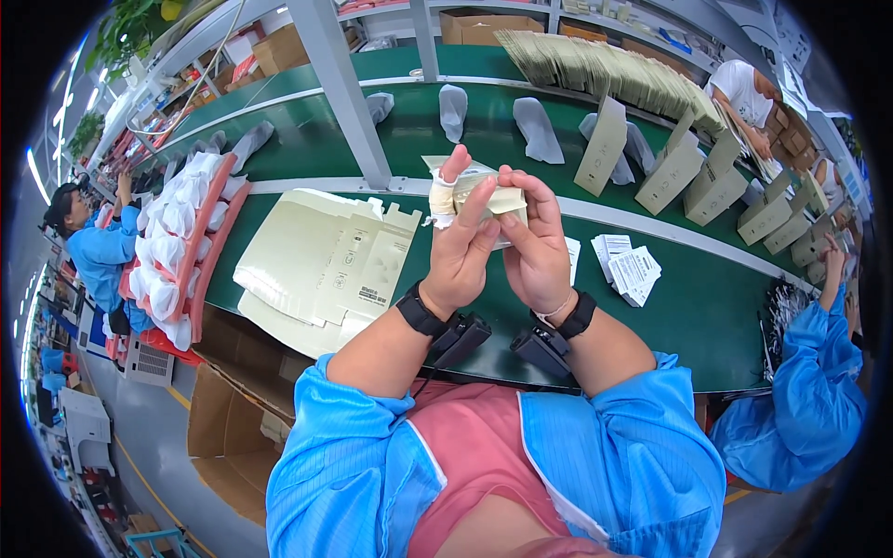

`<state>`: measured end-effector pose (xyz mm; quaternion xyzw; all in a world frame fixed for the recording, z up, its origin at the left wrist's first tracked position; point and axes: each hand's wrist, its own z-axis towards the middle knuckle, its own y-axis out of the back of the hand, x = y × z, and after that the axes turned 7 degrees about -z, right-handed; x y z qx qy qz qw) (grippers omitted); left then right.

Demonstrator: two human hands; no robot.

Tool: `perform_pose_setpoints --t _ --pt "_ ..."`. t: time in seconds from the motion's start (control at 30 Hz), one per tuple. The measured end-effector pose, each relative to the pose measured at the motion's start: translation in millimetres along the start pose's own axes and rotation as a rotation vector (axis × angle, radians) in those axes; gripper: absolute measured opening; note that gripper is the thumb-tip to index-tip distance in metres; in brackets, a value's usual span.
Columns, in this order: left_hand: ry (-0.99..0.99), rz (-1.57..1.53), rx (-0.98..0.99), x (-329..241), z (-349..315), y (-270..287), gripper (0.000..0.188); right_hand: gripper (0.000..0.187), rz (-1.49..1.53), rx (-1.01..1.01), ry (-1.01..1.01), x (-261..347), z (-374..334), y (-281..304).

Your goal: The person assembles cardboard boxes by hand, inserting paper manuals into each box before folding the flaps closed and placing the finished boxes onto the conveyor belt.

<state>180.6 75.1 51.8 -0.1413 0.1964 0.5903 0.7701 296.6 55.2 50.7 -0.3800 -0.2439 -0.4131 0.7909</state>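
Note:
My two hands are raised over the green bench, close together, with a pale beige folding carton (507, 199) between them. My left hand (456, 256) has a whitish wrap around one finger and grips the carton's left side. On the other side, my right hand (541, 253) is closed on the carton, thumb toward me. The fingers hide much of the carton. To the left lies a pile of flat, unfolded beige cartons (326, 265). White printed paper slips (635, 272) lie to the right of my hands.
Beyond a metal rail, a green conveyor (326, 112) carries white-bagged items (538, 130) and standing beige cartons (603, 149). A long row of cartons (614, 73) stands behind. Pink trays (209, 237) of bagged items are at left. An upright post (339, 88) rises ahead; blue-sleeved people sit both sides.

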Motion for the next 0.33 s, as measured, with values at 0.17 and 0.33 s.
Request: perform_pose_setpoints --t 0.17,0.33 --pt "0.043 -0.105 0.063 5.0 -4.1 16.3 0.029 0.046 0.092 0.044 -0.045 7.8 1.9 0.8" --pt "0.026 0.118 0.072 18.9 -12.2 16.6 0.035 0.061 -0.066 0.029 -0.108 3.8 1.7 -2.7"
